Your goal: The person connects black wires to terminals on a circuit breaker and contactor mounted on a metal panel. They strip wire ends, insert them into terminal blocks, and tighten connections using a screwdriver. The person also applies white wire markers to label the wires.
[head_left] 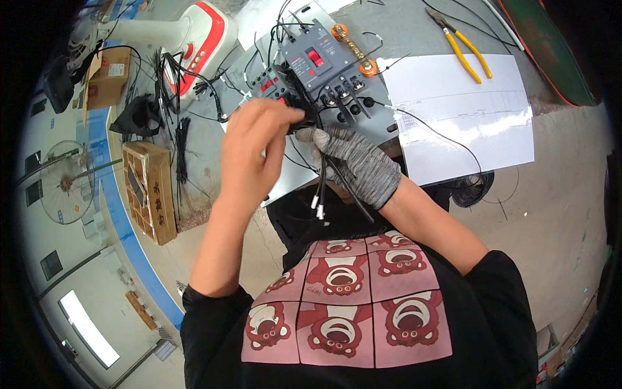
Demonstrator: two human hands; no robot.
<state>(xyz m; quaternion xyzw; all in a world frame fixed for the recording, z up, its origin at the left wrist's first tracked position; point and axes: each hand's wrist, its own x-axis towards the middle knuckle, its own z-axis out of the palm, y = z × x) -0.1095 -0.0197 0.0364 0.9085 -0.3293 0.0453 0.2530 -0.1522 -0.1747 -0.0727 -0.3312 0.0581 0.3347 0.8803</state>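
My right hand, in a grey knit glove, is closed around a bundle of black wires whose loose ends, some with white sleeves, hang toward me. Just left of it my bare left hand is pinched at the upper part of the bundle; what lies between its fingertips is hidden. Beyond both hands a large grey circuit breaker with a red switch is mounted on a grey metal plate. Smaller breakers with red levers sit to its left. A brass terminal bar on orange insulators stands at its right.
Yellow-handled pliers lie partly on white paper sheets at the right. On the left are a white-and-red fan base, loose black wires and a divided cardboard box. A black wire coil hangs by the table edge.
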